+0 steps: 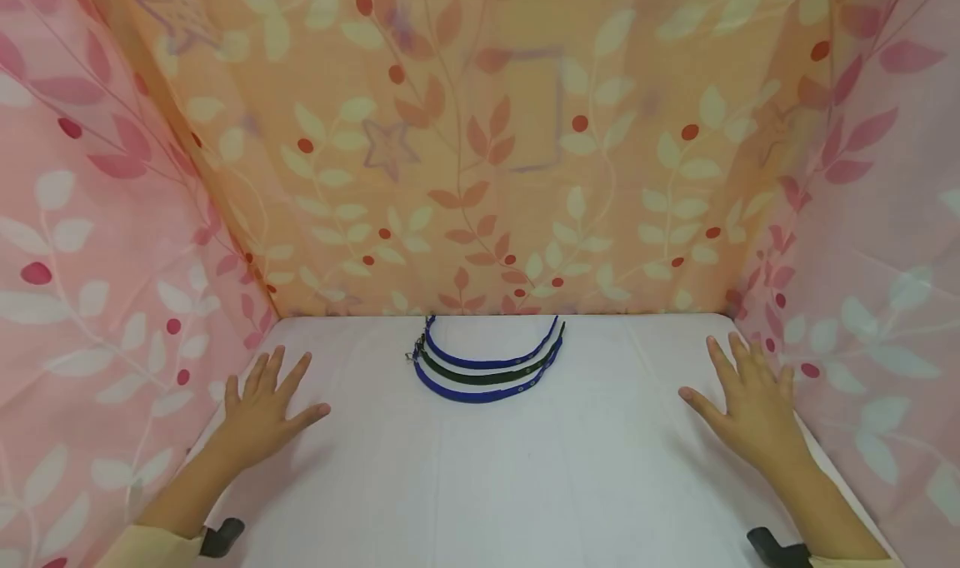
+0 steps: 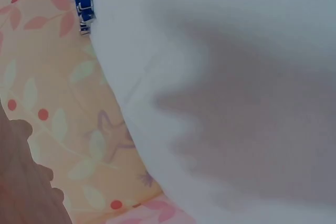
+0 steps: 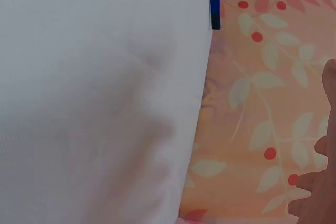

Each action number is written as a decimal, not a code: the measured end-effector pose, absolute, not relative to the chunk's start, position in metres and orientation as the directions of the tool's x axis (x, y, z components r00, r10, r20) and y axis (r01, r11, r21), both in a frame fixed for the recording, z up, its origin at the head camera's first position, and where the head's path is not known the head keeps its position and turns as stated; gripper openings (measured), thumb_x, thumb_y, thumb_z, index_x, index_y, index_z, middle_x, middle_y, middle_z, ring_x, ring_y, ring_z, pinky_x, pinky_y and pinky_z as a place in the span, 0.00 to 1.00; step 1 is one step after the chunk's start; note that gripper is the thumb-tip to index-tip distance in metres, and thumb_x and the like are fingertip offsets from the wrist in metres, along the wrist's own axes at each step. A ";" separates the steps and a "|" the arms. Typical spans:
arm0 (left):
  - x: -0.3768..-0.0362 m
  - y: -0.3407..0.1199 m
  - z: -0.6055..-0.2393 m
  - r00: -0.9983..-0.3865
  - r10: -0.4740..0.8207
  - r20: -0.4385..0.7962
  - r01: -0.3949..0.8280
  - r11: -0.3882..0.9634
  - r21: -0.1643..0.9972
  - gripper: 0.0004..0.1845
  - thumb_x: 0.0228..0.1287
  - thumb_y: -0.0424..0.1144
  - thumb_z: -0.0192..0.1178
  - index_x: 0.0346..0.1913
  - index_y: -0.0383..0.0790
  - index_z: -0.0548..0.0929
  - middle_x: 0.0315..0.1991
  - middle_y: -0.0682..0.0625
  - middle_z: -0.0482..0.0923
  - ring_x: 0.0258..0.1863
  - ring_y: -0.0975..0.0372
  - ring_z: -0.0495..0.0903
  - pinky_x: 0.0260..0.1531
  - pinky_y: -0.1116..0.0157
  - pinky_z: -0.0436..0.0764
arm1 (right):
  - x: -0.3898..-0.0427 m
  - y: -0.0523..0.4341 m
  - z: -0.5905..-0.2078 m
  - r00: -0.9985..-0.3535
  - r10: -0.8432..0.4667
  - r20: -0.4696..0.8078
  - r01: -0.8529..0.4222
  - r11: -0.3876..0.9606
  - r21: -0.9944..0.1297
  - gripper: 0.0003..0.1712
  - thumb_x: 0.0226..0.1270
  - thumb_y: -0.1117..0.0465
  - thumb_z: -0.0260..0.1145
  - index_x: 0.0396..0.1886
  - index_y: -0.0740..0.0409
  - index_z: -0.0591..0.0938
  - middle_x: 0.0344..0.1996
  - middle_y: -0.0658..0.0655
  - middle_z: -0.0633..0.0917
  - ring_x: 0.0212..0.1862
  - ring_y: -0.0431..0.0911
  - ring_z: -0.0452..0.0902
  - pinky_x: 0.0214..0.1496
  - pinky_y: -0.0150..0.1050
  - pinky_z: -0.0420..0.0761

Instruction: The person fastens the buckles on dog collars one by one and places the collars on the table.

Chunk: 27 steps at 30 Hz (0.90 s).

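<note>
Three curved collars lie nested at the far middle of the white table: a blue collar (image 1: 480, 365) at the back, a dark green collar (image 1: 480, 379) between, and another blue collar (image 1: 476, 398) in front. Metal buckles sit at their left ends, and small eyelets show toward the right. My left hand (image 1: 261, 418) hovers over the table's left side, fingers spread, holding nothing. Over the right side my right hand (image 1: 757, 418) is likewise spread, apart from the collars. A blue strap with a metal buckle (image 2: 85, 19) appears in the left wrist view; a strap's dark tip (image 3: 216, 22) shows in the right.
Floral cloth encloses the white table (image 1: 495, 485): an orange back curtain (image 1: 480, 176), a pink left curtain (image 1: 97, 243) and a pink right curtain (image 1: 877, 243). Each wrist carries a black mount, the left mount (image 1: 223, 538) and right mount (image 1: 776, 546). Hand shadows fall on the table.
</note>
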State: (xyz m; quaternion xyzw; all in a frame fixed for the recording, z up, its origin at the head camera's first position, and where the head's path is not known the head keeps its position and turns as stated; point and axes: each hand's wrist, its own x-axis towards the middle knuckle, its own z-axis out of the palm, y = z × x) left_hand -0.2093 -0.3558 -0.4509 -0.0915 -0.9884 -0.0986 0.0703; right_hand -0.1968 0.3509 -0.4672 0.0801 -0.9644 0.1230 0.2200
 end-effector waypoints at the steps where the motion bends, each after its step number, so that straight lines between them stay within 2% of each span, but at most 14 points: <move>1: -0.210 -0.354 -0.451 -0.975 0.164 0.150 0.191 0.962 0.193 0.52 0.67 0.73 0.53 0.84 0.52 0.46 0.82 0.31 0.34 0.79 0.33 0.33 0.64 0.23 0.24 | -0.197 0.349 -0.467 -0.890 -0.097 0.445 -0.209 0.955 -0.210 0.55 0.68 0.34 0.65 0.83 0.52 0.53 0.81 0.70 0.50 0.82 0.66 0.31 0.70 0.76 0.20; 7: -0.218 -0.341 -0.451 -0.978 0.142 0.151 0.178 0.949 0.260 0.51 0.68 0.72 0.53 0.84 0.51 0.46 0.81 0.29 0.36 0.79 0.33 0.35 0.64 0.22 0.28 | -0.202 0.342 -0.469 -0.885 -0.080 0.460 -0.216 0.944 -0.250 0.54 0.69 0.34 0.64 0.83 0.53 0.53 0.80 0.71 0.53 0.81 0.70 0.38 0.71 0.77 0.24; 14: -0.228 -0.329 -0.450 -0.981 0.136 0.142 0.172 0.941 0.292 0.52 0.68 0.72 0.53 0.83 0.48 0.47 0.81 0.29 0.37 0.78 0.32 0.37 0.64 0.22 0.31 | -0.210 0.332 -0.470 -0.887 -0.077 0.455 -0.233 0.926 -0.296 0.53 0.70 0.35 0.63 0.83 0.57 0.53 0.78 0.74 0.56 0.81 0.70 0.39 0.70 0.79 0.24; 22: -0.240 -0.309 -0.448 -0.983 0.119 0.142 0.162 0.921 0.354 0.52 0.68 0.72 0.54 0.83 0.46 0.48 0.81 0.29 0.40 0.78 0.32 0.39 0.64 0.23 0.36 | -0.221 0.318 -0.467 -0.895 -0.049 0.443 -0.236 0.895 -0.378 0.52 0.71 0.37 0.63 0.82 0.59 0.55 0.77 0.74 0.58 0.78 0.73 0.46 0.74 0.76 0.29; 27: -0.249 -0.298 -0.448 -0.987 0.102 0.128 0.143 0.913 0.381 0.53 0.67 0.72 0.53 0.83 0.45 0.48 0.81 0.30 0.40 0.78 0.32 0.40 0.66 0.23 0.38 | -0.226 0.307 -0.466 -0.896 -0.045 0.442 -0.253 0.869 -0.426 0.51 0.72 0.38 0.64 0.81 0.61 0.56 0.76 0.75 0.60 0.76 0.74 0.49 0.72 0.78 0.33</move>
